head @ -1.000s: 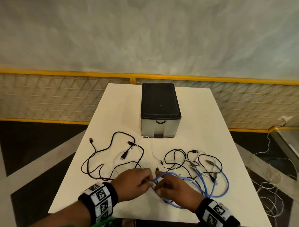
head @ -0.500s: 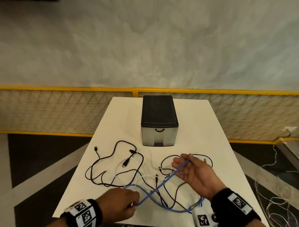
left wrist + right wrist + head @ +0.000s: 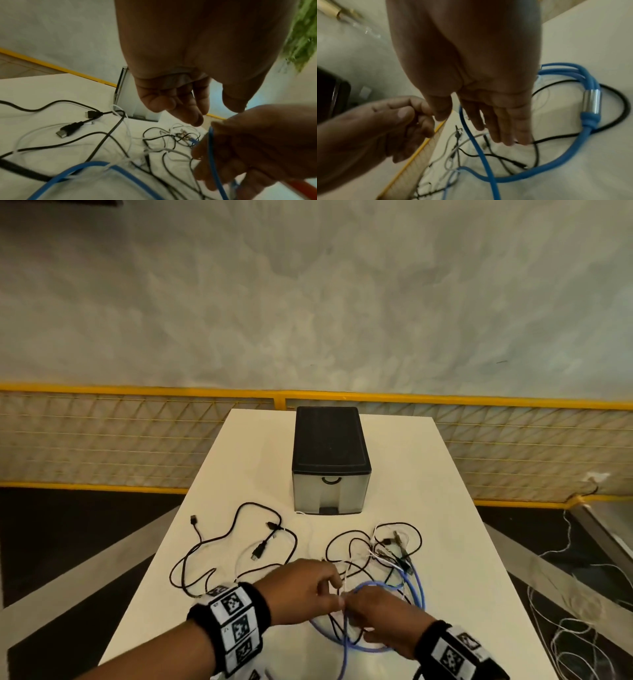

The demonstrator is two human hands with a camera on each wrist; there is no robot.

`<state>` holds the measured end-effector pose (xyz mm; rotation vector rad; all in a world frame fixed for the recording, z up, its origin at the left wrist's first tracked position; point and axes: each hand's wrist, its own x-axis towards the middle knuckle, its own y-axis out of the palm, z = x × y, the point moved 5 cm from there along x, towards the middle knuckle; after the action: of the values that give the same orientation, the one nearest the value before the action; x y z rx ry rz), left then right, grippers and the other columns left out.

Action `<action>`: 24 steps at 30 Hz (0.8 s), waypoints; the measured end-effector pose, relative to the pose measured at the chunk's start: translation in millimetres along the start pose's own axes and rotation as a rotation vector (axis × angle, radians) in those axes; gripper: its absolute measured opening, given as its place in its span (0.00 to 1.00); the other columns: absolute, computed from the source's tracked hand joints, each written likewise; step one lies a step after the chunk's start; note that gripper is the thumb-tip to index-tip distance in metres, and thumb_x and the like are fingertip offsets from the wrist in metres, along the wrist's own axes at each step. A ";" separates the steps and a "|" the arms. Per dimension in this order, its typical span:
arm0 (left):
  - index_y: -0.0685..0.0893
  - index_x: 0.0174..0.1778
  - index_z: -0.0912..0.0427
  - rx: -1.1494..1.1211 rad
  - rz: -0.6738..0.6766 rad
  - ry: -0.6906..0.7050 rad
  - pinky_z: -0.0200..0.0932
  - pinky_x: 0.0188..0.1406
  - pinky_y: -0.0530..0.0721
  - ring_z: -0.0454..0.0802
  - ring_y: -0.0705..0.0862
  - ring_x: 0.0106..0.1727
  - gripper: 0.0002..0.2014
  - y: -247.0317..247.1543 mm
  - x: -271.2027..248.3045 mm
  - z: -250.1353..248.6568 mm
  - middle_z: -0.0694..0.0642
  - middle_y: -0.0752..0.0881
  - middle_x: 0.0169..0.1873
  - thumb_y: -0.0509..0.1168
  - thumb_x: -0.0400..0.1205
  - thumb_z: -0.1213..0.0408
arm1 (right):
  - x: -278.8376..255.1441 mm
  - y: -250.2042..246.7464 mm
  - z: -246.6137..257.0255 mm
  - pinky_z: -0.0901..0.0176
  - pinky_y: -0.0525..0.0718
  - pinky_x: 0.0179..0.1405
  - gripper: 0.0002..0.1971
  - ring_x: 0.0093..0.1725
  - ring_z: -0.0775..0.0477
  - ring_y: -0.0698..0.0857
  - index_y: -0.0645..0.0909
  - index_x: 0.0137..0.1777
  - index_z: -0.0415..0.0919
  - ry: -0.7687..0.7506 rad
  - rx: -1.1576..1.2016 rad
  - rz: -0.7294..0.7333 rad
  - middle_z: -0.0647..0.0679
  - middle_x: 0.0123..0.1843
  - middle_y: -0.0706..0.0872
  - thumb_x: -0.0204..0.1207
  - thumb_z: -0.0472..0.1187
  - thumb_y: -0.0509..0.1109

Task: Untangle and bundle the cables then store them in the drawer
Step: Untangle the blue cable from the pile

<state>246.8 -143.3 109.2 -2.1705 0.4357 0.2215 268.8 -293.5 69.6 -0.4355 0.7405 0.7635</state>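
Blue cable (image 3: 416, 587) loops under right hand (image 3: 380, 616), which pinches it; left hand (image 3: 301, 585) slack beside.

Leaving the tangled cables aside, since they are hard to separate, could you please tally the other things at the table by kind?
Drawer unit: 1
Table: 1
Hands: 2, the left hand and the right hand, which holds the blue cable
Marker wristbands: 2
Total: 6
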 end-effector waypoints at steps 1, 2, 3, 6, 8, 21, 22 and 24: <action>0.83 0.58 0.45 0.009 0.022 -0.009 0.44 0.50 0.82 0.42 0.81 0.45 0.17 4.6 1.5 4.4 0.45 0.88 0.49 0.66 0.77 0.42 | 3.9 0.0 -1.5 0.64 0.67 0.30 0.10 0.41 0.42 0.82 0.79 0.55 0.37 -0.029 -0.173 0.024 0.36 0.47 0.81 0.81 0.41 0.61; 0.83 0.58 0.45 0.012 0.036 -0.018 0.44 0.51 0.82 0.42 0.82 0.46 0.17 7.9 1.0 9.9 0.45 0.88 0.50 0.66 0.77 0.43 | 6.0 -2.0 -4.5 0.67 0.69 0.30 0.10 0.39 0.42 0.83 0.79 0.54 0.37 -0.003 -0.296 0.016 0.35 0.49 0.82 0.81 0.40 0.59; 0.83 0.58 0.45 0.005 0.043 -0.026 0.42 0.49 0.81 0.42 0.82 0.46 0.17 10.8 -0.5 15.8 0.45 0.88 0.50 0.66 0.77 0.43 | 8.4 -5.9 -9.9 0.67 0.72 0.28 0.10 0.34 0.46 0.82 0.79 0.50 0.39 0.012 -0.411 0.010 0.37 0.46 0.83 0.81 0.42 0.59; 0.83 0.60 0.45 -0.037 0.052 -0.070 0.38 0.46 0.78 0.39 0.79 0.43 0.18 15.3 -8.8 33.2 0.42 0.86 0.47 0.66 0.78 0.43 | 17.1 -34.9 -23.0 0.59 0.78 0.23 0.09 0.29 0.46 0.84 0.78 0.35 0.43 0.054 -0.498 -0.137 0.47 0.31 0.85 0.74 0.44 0.62; 0.82 0.60 0.43 -0.038 0.047 -0.084 0.36 0.45 0.77 0.35 0.78 0.40 0.17 16.6 -14.4 44.5 0.41 0.85 0.47 0.66 0.78 0.42 | 15.0 -63.2 -28.9 0.58 0.83 0.32 0.08 0.38 0.45 0.87 0.82 0.41 0.41 0.078 -0.569 -0.298 0.46 0.38 0.87 0.76 0.42 0.63; 0.76 0.70 0.46 -0.114 0.239 -0.175 0.45 0.62 0.83 0.47 0.85 0.59 0.29 59.1 11.4 45.3 0.46 0.88 0.58 0.69 0.74 0.42 | 37.7 -50.5 -46.3 0.55 0.74 0.27 0.06 0.30 0.45 0.80 0.81 0.43 0.38 0.088 -0.047 -0.208 0.38 0.36 0.80 0.79 0.32 0.64; 0.76 0.70 0.49 -0.149 0.278 -0.173 0.47 0.61 0.84 0.50 0.86 0.59 0.29 66.0 15.6 42.7 0.50 0.89 0.58 0.70 0.74 0.44 | 37.6 -48.2 -46.6 0.57 0.71 0.28 0.06 0.30 0.45 0.79 0.82 0.44 0.37 0.065 0.085 -0.229 0.38 0.34 0.80 0.77 0.30 0.64; 0.76 0.68 0.52 -0.259 0.294 -0.191 0.50 0.55 0.86 0.54 0.88 0.54 0.29 76.4 21.8 41.1 0.54 0.90 0.55 0.72 0.73 0.46 | 29.0 -49.7 -42.4 0.58 0.75 0.32 0.05 0.34 0.45 0.84 0.83 0.49 0.33 0.019 0.325 -0.270 0.37 0.37 0.86 0.77 0.30 0.67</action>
<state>237.3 -156.9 21.3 -2.3017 0.6450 0.6746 301.8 -338.0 24.5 -0.2410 0.7890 0.3767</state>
